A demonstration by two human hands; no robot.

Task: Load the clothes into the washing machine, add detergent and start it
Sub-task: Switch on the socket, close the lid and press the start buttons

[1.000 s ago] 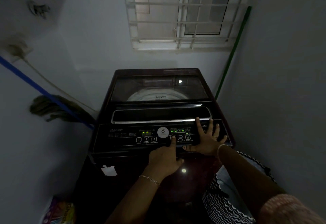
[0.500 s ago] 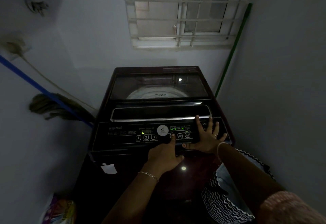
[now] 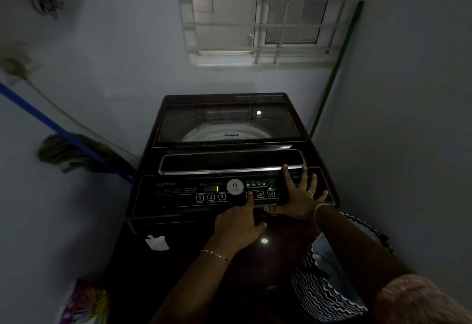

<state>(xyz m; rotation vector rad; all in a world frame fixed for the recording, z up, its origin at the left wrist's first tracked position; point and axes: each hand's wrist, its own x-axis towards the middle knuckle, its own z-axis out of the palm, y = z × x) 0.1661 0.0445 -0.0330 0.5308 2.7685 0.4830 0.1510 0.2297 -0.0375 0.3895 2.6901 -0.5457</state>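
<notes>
Washing machine (image 3: 229, 124): dark top-loader against the back wall, below the window (image 3: 255, 17); glass lid down, drum visible through it.
Control panel (image 3: 178, 192): front strip of the machine, green indicators lit.
Left hand (image 3: 237, 224): index fingertip on a button just right of the round badge; other fingers folded under, gripping nothing.
Right hand (image 3: 296, 196): fingers spread flat on the panel's right end (ring on one), gripping nothing.
Basket (image 3: 319, 295): zigzag-patterned, just right of the machine.
Broom (image 3: 76, 152): blue-handled, leaning on the left wall.

broom (image 3: 76, 152) left of washing machine (image 3: 178, 196) | basket (image 3: 324, 295) right | window (image 3: 260, 17) behind
</notes>
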